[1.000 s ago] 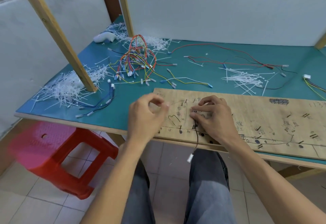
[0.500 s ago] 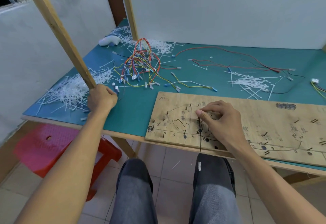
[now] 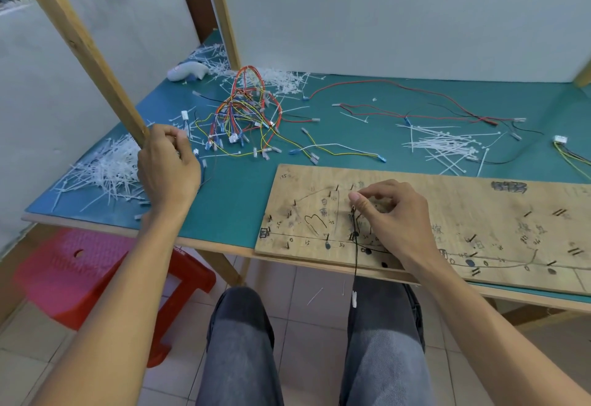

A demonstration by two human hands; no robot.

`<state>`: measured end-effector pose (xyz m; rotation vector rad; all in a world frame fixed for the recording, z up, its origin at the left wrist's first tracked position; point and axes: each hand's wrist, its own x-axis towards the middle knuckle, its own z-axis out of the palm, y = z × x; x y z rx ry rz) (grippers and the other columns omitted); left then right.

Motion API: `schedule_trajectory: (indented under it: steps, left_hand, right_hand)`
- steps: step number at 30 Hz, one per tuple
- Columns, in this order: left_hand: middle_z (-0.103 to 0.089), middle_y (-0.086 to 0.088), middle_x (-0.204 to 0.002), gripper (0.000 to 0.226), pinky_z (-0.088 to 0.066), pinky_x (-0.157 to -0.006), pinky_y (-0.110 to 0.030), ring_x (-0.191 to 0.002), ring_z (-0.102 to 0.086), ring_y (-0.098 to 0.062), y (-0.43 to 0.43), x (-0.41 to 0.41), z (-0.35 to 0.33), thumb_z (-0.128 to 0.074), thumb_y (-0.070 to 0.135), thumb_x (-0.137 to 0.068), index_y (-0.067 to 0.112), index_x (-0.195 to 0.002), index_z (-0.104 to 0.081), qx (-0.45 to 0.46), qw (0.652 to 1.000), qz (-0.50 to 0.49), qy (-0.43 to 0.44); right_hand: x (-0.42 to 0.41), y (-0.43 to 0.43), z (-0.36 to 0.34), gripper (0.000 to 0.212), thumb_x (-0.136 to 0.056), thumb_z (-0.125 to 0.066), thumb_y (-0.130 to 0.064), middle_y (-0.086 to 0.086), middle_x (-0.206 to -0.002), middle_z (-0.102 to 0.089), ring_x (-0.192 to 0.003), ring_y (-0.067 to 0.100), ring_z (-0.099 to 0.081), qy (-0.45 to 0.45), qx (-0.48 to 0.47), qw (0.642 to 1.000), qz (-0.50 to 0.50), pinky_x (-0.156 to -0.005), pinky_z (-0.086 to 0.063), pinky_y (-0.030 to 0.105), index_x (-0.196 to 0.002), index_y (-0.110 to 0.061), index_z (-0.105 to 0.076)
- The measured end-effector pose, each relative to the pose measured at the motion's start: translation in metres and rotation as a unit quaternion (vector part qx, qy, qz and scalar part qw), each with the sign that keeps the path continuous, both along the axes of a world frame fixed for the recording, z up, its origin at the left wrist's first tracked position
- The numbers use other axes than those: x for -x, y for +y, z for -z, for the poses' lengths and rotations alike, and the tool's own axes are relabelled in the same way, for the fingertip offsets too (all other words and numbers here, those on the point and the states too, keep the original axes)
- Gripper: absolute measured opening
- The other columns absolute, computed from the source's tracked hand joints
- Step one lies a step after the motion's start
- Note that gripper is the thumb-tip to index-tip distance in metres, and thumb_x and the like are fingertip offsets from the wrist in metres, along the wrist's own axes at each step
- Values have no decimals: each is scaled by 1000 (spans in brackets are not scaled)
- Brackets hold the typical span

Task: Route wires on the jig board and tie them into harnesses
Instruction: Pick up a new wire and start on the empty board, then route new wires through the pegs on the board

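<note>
Here the right hand (image 3: 395, 218) rests on the plywood jig board (image 3: 486, 214). Its thumb and forefinger are closed in a pinch on the top end of a black wire (image 3: 355, 265) beside a peg, and the other fingers are loosely curled behind them. From those fingertips the wire runs toward the person, crosses the board's near edge and hangs over the lap, ending in a small white connector (image 3: 354, 298). The left hand (image 3: 168, 167) is off the board, over the green table mat (image 3: 243, 188), with its fingers curled inward; whether they grasp anything cannot be told. Just beyond its fingertips lies a tangle of coloured wires (image 3: 246, 111). On its outer side is a heap of white cable ties (image 3: 102, 169), and a slanted wooden post (image 3: 86, 44) comes down right at its knuckles. More loose cable ties (image 3: 441, 146) lie well beyond the right fingers.
</note>
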<state>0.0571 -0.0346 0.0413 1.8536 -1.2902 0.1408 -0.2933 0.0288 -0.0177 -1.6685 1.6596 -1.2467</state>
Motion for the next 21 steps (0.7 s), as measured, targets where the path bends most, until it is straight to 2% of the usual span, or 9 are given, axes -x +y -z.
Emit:
schedule_trajectory:
  steps: [3,6,7,9,13,15,18,21]
  left_hand:
    - [-70,-7,-78,26,-47,-75,-46,-78,-65,-33,16,16,-23,-44,26,-111,4,-112,-56,59,994,94,16]
    - [-62,9,-66,19,-39,-65,-35,-60,-59,-6,44,53,-42,-42,30,-113,14,-109,-51,78,976,202,19]
    - [-61,9,-64,16,-38,-62,-36,-58,-57,-5,56,71,-42,-43,32,-113,19,-107,-49,62,968,241,19]
    - [-61,7,-64,14,-40,-61,-42,-58,-56,-9,77,106,-33,-44,34,-113,23,-105,-48,14,953,302,10]
    - [-61,-1,-72,15,-44,-62,-51,-69,-61,-34,103,170,-4,-46,29,-111,16,-106,-52,-56,929,365,23]
    - [-63,-5,-76,16,-40,-58,-49,-73,-63,-40,108,190,9,-43,29,-112,14,-111,-49,-78,926,370,-11]
    - [-70,-15,-86,16,-39,-59,-46,-81,-66,-44,110,202,23,-40,27,-113,13,-117,-47,-119,931,341,-56]
    - [-69,-15,-84,13,-40,-58,-45,-79,-67,-43,108,204,28,-41,23,-112,11,-116,-46,-125,938,321,-32]
  right_hand:
    - [0,1,0,20,-90,-80,-49,-19,-98,-74,-102,8,-64,-11,1,1000,-1,-85,-55,32,-93,-30,-83]
    - [-1,3,-4,19,-93,-77,-48,-17,-96,-76,-98,7,-67,-36,8,999,-6,-79,-51,25,-93,-30,-83]
    - [-1,4,-5,20,-94,-76,-48,-16,-95,-77,-96,7,-69,-47,10,999,-9,-78,-49,23,-93,-29,-83]
    - [1,7,-8,25,-97,-73,-48,-14,-95,-78,-96,8,-72,-81,13,996,-29,-79,-48,18,-96,-25,-83]
    - [1,14,-14,32,-100,-66,-46,-4,-99,-81,-100,11,-76,-161,10,983,-92,-81,-51,13,-97,-20,-83]
    - [3,16,-16,35,-100,-64,-47,-1,-99,-81,-101,15,-76,-174,13,979,-110,-84,-52,17,-96,-18,-83]
    - [6,19,-18,36,-99,-65,-49,2,-99,-81,-105,18,-75,-205,4,972,-112,-93,-54,32,-94,-19,-84]
    - [5,20,-17,22,-98,-73,-38,3,-92,-80,-97,19,-76,-203,-2,973,-112,-91,-56,31,-88,-20,-82]
